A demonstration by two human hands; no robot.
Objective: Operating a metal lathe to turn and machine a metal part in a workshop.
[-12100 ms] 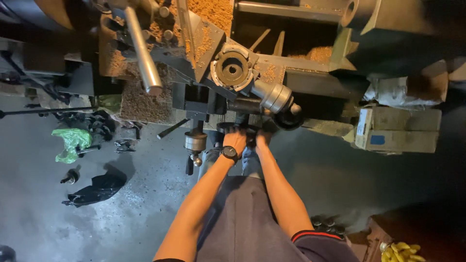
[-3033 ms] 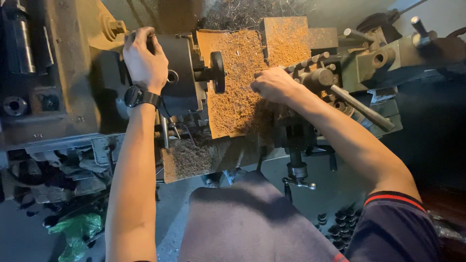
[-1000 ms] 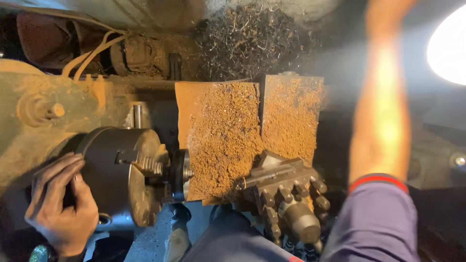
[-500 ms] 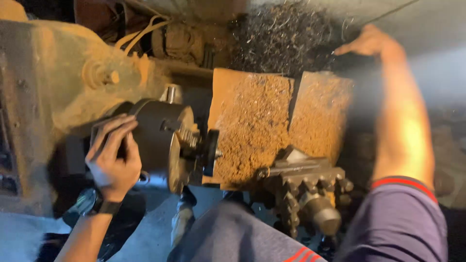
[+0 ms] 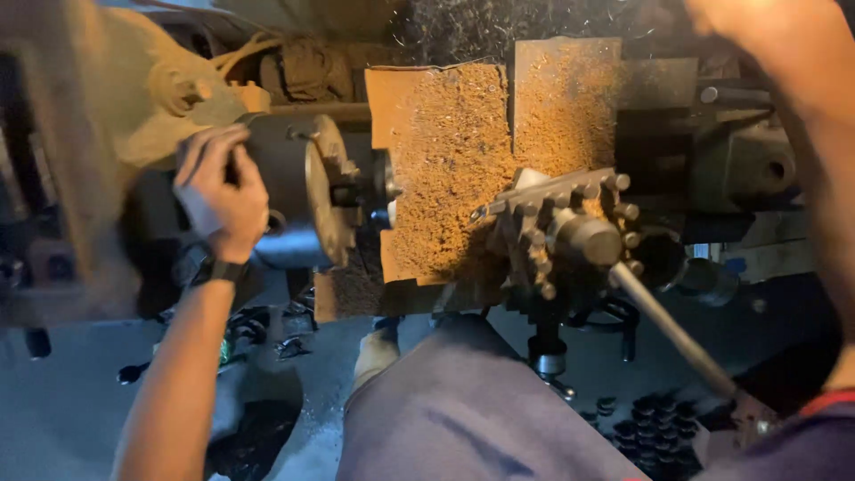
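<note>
Left hand: the left hand (image 5: 216, 194) lies curled over the round steel chuck (image 5: 298, 198) of the lathe, fingers wrapped on its dark body, a black watch (image 5: 216, 271) on the wrist.
Right hand: only the right forearm (image 5: 793, 107) shows, stretched up past the top right edge; the hand itself is out of the picture, so I cannot tell whether it is spread or closed on anything.
Chuck: it sits left of centre, its face turned toward the tool post (image 5: 570, 233), with a small workpiece stub (image 5: 385, 189) sticking out of its front.
Just changed: compared with half a second ago, the left hand grips the chuck more from above, and the right arm has reached farther up and out of sight.
What that suggests: the chuck looks held or turned by hand, so the spindle seems to be at rest.
Against the earliest frame: there both hands met low at a handle in front of the machine; now they are well apart.
Around: rust-coloured chips cover the guard plates (image 5: 463, 169); a long lever (image 5: 670, 328) slants down from the tool post.
</note>
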